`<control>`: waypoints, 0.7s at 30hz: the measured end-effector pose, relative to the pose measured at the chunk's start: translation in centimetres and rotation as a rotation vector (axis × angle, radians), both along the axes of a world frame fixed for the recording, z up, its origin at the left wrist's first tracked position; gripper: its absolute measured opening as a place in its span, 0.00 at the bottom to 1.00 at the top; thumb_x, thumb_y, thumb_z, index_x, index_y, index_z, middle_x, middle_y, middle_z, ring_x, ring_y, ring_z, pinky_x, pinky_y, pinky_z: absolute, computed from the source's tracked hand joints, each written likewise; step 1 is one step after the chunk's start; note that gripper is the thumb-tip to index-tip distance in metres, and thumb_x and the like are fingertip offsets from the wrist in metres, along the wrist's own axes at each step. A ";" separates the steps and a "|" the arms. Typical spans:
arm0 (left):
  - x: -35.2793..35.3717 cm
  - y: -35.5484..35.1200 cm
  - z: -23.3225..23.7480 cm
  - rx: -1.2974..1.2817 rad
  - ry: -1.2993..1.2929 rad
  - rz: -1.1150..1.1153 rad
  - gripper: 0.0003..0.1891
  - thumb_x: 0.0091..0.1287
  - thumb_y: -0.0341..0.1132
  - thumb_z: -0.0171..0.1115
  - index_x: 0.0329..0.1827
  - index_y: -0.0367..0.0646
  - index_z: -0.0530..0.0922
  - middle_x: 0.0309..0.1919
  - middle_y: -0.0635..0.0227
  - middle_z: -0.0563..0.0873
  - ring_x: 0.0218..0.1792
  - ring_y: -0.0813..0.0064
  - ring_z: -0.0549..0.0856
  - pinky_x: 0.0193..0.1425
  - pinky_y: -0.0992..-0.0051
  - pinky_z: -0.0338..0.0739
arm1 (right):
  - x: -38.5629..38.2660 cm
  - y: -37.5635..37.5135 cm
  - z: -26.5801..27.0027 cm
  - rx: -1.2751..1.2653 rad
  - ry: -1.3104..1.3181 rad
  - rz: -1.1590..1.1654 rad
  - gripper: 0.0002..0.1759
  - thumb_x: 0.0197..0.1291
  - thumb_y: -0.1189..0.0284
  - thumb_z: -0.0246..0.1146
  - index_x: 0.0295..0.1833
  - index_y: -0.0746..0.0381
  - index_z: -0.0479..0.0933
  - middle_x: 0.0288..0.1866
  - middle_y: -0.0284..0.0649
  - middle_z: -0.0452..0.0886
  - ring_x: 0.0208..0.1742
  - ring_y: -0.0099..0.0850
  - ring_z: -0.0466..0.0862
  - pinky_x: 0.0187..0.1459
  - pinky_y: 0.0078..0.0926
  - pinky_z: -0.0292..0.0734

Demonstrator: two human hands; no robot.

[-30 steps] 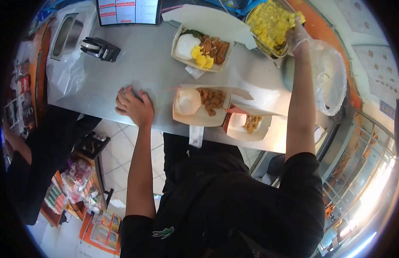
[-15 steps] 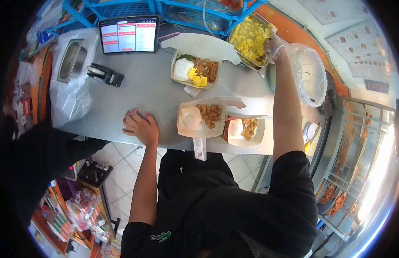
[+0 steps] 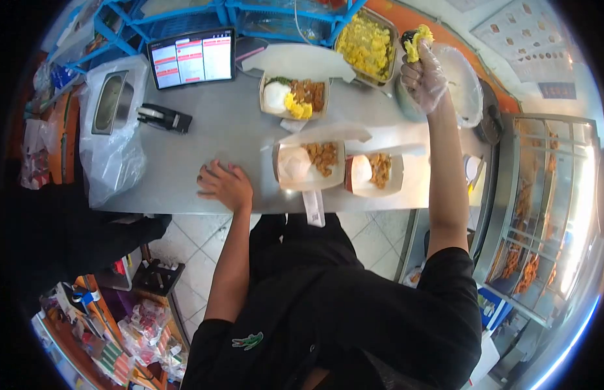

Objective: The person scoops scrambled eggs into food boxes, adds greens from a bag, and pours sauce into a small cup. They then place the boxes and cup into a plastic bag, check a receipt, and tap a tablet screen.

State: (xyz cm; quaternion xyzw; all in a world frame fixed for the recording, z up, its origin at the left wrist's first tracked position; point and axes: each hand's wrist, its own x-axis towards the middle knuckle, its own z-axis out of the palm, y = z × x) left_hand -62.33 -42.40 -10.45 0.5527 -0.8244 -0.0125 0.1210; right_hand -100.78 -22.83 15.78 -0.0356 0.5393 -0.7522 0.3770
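Observation:
My right hand (image 3: 422, 78), in a clear plastic glove, is closed and raised at the right of the tray of scrambled egg (image 3: 366, 49). A clump of scrambled egg (image 3: 420, 40) sticks out above the fist, against a dark utensil (image 3: 410, 36) whose handle is hidden. My left hand (image 3: 227, 187) rests on the steel counter with fingers spread. Right of it are two open food boxes, a larger one (image 3: 293, 166) and a smaller one (image 3: 396, 175), both with rice and chicken pieces. Farther back, another open box (image 3: 268, 112) contains rice, greens, brown chunks and scrambled egg.
A tablet (image 3: 193, 58) stands at the back left, before blue plastic racks (image 3: 263, 23). A tape dispenser (image 3: 164, 119) and a plastic-wrapped metal pan (image 3: 112, 104) lie left. A plastic-lined tub (image 3: 468, 84) sits behind my right forearm. A glass food cabinet (image 3: 536, 208) stands right.
My right hand has come out of the egg tray, carrying a clump of scrambled egg to the right of it. My left hand stays flat on the counter. The camera view has shifted slightly.

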 end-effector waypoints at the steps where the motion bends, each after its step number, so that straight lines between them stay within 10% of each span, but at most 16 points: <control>1: 0.0 -0.1 0.1 0.006 0.010 -0.007 0.22 0.73 0.46 0.55 0.66 0.51 0.69 0.71 0.54 0.66 0.73 0.39 0.62 0.71 0.22 0.52 | 2.9 0.4 0.6 0.006 0.000 0.013 0.20 0.76 0.47 0.60 0.43 0.53 0.74 0.20 0.21 0.62 0.16 0.14 0.59 0.16 0.15 0.54; 9: 1.0 -0.3 -0.6 -0.010 0.100 -0.077 0.19 0.72 0.45 0.58 0.64 0.53 0.70 0.71 0.54 0.64 0.73 0.38 0.60 0.71 0.20 0.50 | 23.1 3.2 -8.6 0.342 -0.182 0.023 0.27 0.68 0.42 0.67 0.40 0.58 0.79 0.18 0.27 0.72 0.16 0.22 0.71 0.17 0.24 0.67; 15: 2.0 -0.4 -0.7 0.017 0.133 -0.153 0.18 0.72 0.45 0.59 0.62 0.55 0.72 0.74 0.55 0.62 0.76 0.36 0.57 0.72 0.19 0.48 | 27.6 1.2 -14.5 1.453 0.904 0.459 0.36 0.64 0.51 0.71 0.69 0.60 0.68 0.41 0.52 0.89 0.42 0.50 0.89 0.45 0.49 0.82; 21: 1.8 -0.3 -0.6 0.050 0.146 -0.146 0.16 0.72 0.45 0.58 0.59 0.56 0.73 0.74 0.54 0.63 0.76 0.35 0.57 0.73 0.20 0.46 | 28.2 3.8 -16.2 1.122 1.075 0.153 0.40 0.61 0.59 0.75 0.72 0.56 0.64 0.53 0.48 0.87 0.51 0.53 0.88 0.51 0.47 0.83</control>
